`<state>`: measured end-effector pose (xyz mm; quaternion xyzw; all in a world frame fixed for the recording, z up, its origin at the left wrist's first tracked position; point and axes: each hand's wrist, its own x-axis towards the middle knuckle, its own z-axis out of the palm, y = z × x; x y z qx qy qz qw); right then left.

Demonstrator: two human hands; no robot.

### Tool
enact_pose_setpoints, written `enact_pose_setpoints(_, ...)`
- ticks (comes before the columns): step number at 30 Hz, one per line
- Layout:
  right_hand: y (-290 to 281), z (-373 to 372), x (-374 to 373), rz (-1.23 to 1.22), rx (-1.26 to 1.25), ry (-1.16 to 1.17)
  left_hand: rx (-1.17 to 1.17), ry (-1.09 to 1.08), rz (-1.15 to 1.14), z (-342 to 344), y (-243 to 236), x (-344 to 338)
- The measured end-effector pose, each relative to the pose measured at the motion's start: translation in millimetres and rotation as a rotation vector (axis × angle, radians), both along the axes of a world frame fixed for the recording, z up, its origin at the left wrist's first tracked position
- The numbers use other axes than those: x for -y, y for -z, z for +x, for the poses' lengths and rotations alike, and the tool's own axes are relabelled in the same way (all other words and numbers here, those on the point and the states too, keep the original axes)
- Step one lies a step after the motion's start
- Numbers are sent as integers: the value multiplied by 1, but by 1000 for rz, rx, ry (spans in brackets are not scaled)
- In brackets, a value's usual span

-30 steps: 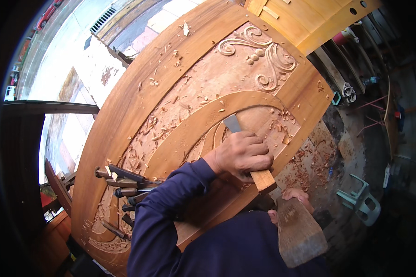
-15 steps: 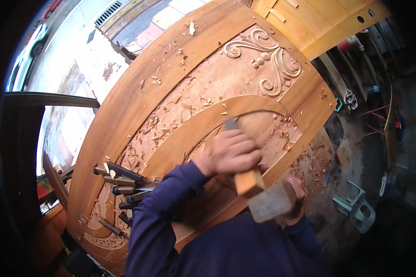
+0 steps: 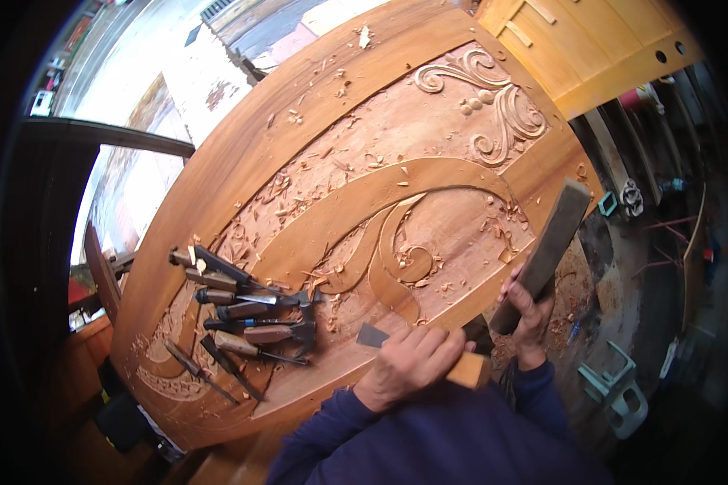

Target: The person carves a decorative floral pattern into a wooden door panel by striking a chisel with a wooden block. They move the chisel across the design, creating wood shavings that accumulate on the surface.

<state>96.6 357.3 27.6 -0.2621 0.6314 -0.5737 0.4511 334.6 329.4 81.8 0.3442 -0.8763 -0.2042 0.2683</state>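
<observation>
My left hand (image 3: 408, 364) is closed on a wide chisel, its metal blade (image 3: 372, 335) pointing left and its yellowish wooden handle (image 3: 469, 370) to the right, over the panel's near edge. My right hand (image 3: 530, 319) grips a long, flat, dark wooden block (image 3: 552, 234), tilted upward beside the panel's right side. The large wooden panel (image 3: 178, 202) bears raised scrollwork (image 3: 501, 125) at its upper right, a carved curl (image 3: 412, 263) in the middle and scattered shavings. Several chisels and gouges (image 3: 243, 311) lie bunched on its left part, left of my left hand.
A yellow wooden piece (image 3: 590, 56) stands at the top right. A pale green plastic chair (image 3: 619, 392) is at lower right, near shavings on the floor. Dark boards (image 3: 623, 145) lean at the right. At upper left an opening shows pavement, past a dark beam (image 3: 137, 132).
My left hand has drawn down from the central carving to the near edge with the chisel. My right hand has lifted the block, swinging it upright. The view has shifted.
</observation>
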Motion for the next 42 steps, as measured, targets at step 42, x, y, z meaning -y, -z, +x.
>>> enact_pose_setpoints(42, 54, -128, 115, 69, 141, -490, 82, -1841, 69, 320, 78, -92)
